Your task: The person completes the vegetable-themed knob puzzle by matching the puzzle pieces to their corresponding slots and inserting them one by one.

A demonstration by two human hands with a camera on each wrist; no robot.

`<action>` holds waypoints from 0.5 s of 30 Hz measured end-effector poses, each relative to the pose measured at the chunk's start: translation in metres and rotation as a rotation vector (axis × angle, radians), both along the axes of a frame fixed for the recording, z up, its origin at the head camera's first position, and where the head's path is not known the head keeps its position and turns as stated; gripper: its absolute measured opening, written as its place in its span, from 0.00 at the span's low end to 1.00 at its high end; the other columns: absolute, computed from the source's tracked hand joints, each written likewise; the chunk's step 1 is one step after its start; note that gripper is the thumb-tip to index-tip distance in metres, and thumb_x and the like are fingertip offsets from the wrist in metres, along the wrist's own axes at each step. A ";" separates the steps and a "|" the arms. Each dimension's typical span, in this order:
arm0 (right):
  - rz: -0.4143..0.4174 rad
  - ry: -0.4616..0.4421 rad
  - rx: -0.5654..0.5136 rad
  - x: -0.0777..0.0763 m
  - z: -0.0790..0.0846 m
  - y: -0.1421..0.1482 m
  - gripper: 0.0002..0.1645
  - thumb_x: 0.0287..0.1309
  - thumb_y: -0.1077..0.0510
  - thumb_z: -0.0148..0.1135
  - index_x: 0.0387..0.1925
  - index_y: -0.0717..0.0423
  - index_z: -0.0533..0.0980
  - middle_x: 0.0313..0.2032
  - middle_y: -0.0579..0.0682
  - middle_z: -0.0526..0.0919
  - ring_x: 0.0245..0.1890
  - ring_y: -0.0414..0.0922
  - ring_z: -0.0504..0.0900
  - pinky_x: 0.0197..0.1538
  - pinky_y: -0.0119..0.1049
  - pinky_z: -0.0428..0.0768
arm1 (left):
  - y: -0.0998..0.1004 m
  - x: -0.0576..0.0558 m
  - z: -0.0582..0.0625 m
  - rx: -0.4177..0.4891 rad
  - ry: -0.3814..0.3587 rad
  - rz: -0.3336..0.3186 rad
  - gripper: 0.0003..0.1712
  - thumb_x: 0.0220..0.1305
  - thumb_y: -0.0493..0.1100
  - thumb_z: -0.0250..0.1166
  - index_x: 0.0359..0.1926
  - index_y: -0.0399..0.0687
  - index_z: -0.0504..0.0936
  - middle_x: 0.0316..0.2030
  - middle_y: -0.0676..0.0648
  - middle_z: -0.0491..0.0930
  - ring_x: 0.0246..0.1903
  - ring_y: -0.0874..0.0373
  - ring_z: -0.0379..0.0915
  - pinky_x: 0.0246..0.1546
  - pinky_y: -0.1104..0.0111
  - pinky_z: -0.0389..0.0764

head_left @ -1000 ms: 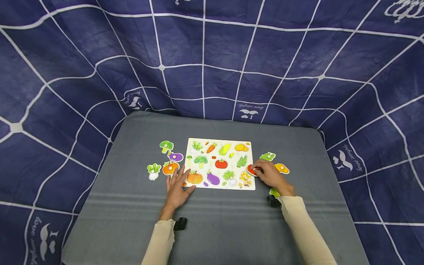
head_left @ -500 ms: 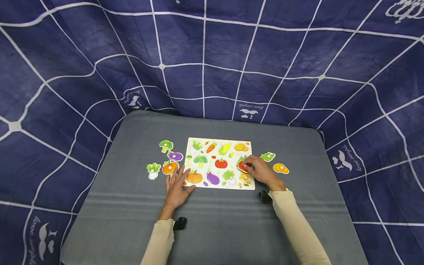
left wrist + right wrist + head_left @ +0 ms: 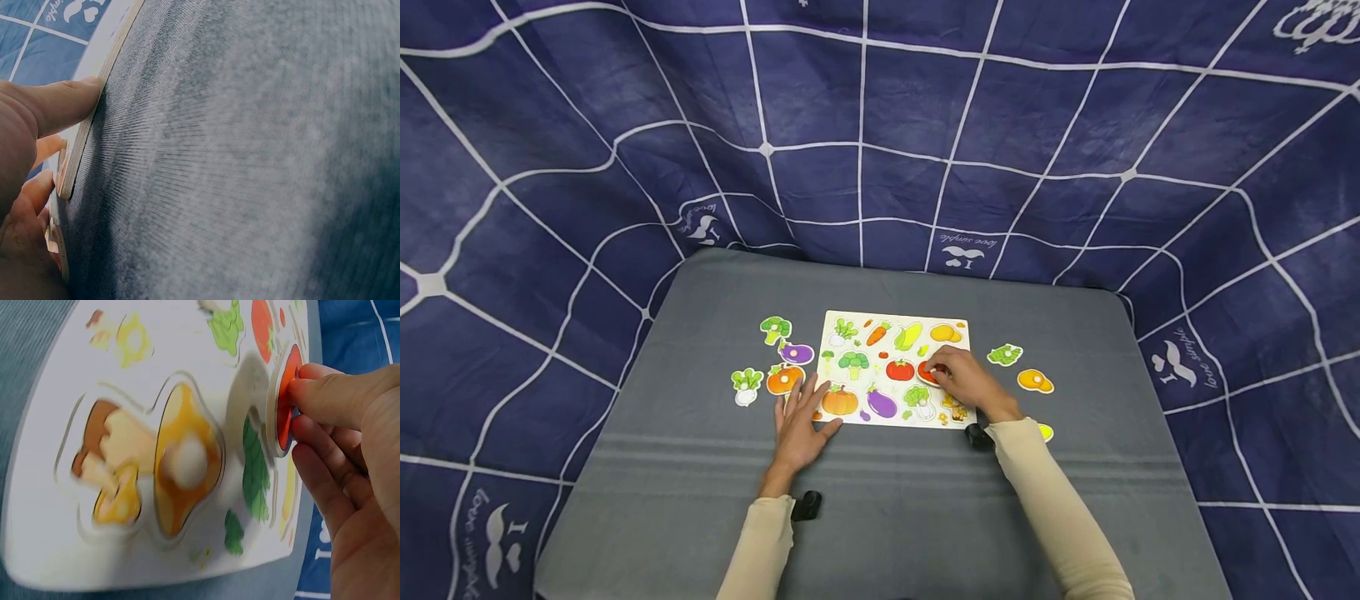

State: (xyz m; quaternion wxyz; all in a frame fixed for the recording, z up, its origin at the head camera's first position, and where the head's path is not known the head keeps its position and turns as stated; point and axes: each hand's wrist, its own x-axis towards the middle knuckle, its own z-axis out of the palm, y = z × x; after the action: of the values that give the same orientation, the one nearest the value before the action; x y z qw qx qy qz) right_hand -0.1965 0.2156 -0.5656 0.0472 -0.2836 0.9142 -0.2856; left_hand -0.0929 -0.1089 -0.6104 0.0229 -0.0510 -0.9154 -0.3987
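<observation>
My right hand pinches a red tomato puzzle piece between thumb and fingers. The piece is tilted and overlaps the white vegetable puzzle board, just right of the tomato picture. In the right wrist view, it stands above the board beside a green leafy picture. A mushroom piece with a white knob sits in the board close by. My left hand rests spread at the board's lower left corner. The left thumb touches the board's edge in the left wrist view.
Left of the board lie broccoli, eggplant, pumpkin and turnip pieces. To the right are a green leafy piece, a potato-like yellow piece and a partly hidden yellow-green piece. Grey cloth covers the table.
My right hand has carried the tomato piece leftward, from the board's right edge to beside the tomato picture. My left hand has stayed in place.
</observation>
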 end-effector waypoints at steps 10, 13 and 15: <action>0.034 -0.046 0.062 -0.007 0.004 -0.023 0.11 0.66 0.66 0.59 0.44 0.56 0.85 0.44 0.49 0.85 0.45 0.45 0.81 0.53 0.41 0.80 | 0.000 0.000 0.000 -0.006 0.005 -0.002 0.39 0.58 0.44 0.73 0.70 0.43 0.71 0.75 0.37 0.59 0.76 0.36 0.43 0.72 0.37 0.34; 0.037 -0.055 0.082 -0.010 0.004 -0.031 0.11 0.67 0.65 0.59 0.45 0.55 0.85 0.44 0.48 0.85 0.46 0.44 0.82 0.54 0.40 0.80 | 0.000 0.000 0.000 -0.009 0.009 -0.001 0.40 0.58 0.44 0.73 0.70 0.44 0.71 0.76 0.38 0.58 0.77 0.36 0.43 0.72 0.37 0.34; 0.035 -0.067 0.088 -0.011 0.004 -0.035 0.12 0.67 0.65 0.58 0.45 0.55 0.85 0.44 0.47 0.85 0.46 0.44 0.82 0.55 0.39 0.80 | 0.000 -0.001 0.000 -0.007 0.014 0.001 0.40 0.57 0.44 0.73 0.70 0.44 0.71 0.76 0.38 0.59 0.77 0.37 0.43 0.72 0.37 0.34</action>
State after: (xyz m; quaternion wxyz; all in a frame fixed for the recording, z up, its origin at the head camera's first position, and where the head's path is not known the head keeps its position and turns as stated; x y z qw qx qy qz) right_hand -0.2070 0.1804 -0.5616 0.0953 -0.2873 0.9187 -0.2536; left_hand -0.0937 -0.1085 -0.6103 0.0294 -0.0535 -0.9166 -0.3951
